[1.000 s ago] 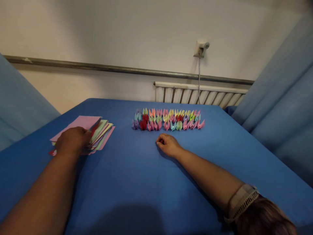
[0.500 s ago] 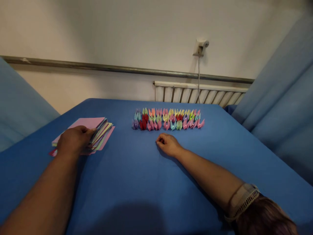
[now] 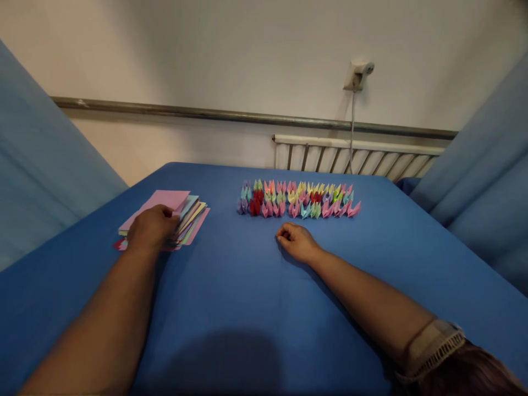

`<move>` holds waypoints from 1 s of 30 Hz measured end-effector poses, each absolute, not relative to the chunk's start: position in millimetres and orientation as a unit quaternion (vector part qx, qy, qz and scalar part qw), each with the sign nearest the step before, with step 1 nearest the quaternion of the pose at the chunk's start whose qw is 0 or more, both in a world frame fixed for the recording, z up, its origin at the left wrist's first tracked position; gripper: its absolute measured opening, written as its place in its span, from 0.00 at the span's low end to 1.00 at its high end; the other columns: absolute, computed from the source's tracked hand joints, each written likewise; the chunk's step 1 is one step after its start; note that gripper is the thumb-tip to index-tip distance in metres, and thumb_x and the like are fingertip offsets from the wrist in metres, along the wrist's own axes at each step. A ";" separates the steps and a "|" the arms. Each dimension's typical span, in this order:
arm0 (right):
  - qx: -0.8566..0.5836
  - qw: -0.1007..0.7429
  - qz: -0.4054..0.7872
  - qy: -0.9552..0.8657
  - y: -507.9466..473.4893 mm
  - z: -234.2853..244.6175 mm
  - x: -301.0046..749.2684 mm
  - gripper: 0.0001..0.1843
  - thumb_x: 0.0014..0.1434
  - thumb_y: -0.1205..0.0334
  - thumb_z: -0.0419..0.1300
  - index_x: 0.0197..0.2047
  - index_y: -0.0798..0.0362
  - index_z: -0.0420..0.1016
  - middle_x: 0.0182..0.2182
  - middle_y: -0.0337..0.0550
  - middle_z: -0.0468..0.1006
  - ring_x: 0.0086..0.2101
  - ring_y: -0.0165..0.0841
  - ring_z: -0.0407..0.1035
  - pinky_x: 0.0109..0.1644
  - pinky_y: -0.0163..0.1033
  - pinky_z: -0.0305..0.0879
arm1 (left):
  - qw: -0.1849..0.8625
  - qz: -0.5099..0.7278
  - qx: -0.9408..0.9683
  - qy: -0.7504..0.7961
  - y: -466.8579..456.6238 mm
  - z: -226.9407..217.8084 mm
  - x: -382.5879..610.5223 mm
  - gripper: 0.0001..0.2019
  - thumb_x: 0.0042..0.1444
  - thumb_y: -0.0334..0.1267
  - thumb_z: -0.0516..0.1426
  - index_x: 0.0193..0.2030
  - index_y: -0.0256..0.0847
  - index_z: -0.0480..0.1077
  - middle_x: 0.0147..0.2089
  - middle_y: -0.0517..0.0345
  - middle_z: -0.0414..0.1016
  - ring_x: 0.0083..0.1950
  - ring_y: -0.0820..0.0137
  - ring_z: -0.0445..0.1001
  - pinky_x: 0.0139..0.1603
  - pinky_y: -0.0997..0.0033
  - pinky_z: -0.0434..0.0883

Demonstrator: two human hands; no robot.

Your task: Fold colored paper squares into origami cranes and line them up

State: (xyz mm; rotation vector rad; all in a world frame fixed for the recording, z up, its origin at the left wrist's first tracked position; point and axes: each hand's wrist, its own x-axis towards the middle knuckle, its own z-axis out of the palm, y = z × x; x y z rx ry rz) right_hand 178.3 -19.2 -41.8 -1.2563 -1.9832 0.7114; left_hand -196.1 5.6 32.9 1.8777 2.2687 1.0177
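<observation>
Well, on your blue table [image 3: 231, 280], rows of folded paper birds [image 3: 303, 198] stand right of the paper pile [image 3: 192, 215]. Your left hand [image 3: 150, 226] covers part of the pile; whether it pinches any paper, I cannot tell. Your right hand [image 3: 299, 242] curls loosely near the birds, its inside hidden. Dragging sideways could scatter the pile; nudging forward could topple birds.

Pink-topped paper stack [image 3: 171, 199], folded figures [image 3: 303, 198] in pink, red, yellow and green, blue table [image 3: 231, 286]
</observation>
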 end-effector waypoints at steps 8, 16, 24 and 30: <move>-0.480 0.348 0.288 -0.752 -20.2 -40.5 179.6 0.04 0.53 0.70 0.58 0.31 0.52 0.73 0.29 0.38 0.74 0.30 0.30 0.67 0.36 0.35 0.60 | -0.117 0.486 0.581 0.642 -23.0 63.6 -133.5 0.04 0.58 0.37 0.55 0.39 0.44 0.69 0.43 0.60 0.78 0.46 0.65 0.76 0.47 0.59 0.69; -0.437 0.545 0.577 -0.424 -5.7 -34.8 186.6 0.25 0.56 0.37 0.54 0.30 0.53 0.73 0.29 0.43 0.76 0.30 0.34 0.70 0.34 0.38 0.65 | 0.009 0.352 0.892 0.282 -70.6 48.1 -33.3 0.07 0.58 0.28 0.54 0.41 0.42 0.68 0.50 0.53 0.77 0.54 0.65 0.74 0.57 0.57 0.69; -0.418 0.481 0.651 -0.412 -43.1 -16.6 220.5 0.37 0.58 0.29 0.44 0.38 0.54 0.75 0.36 0.50 0.80 0.39 0.41 0.74 0.43 0.44 0.70 | 0.105 0.177 0.955 0.212 -60.5 13.2 -10.5 0.09 0.60 0.28 0.51 0.39 0.42 0.71 0.54 0.54 0.76 0.62 0.61 0.67 0.63 0.53 0.61; -0.498 0.432 0.399 -0.637 -54.0 -38.7 223.7 0.21 0.51 0.56 0.64 0.49 0.51 0.71 0.43 0.44 0.78 0.42 0.37 0.71 0.50 0.45 0.66 | 0.108 0.181 0.945 0.250 -59.5 9.0 -19.3 0.12 0.58 0.28 0.52 0.46 0.43 0.71 0.56 0.52 0.74 0.63 0.60 0.65 0.64 0.51 0.60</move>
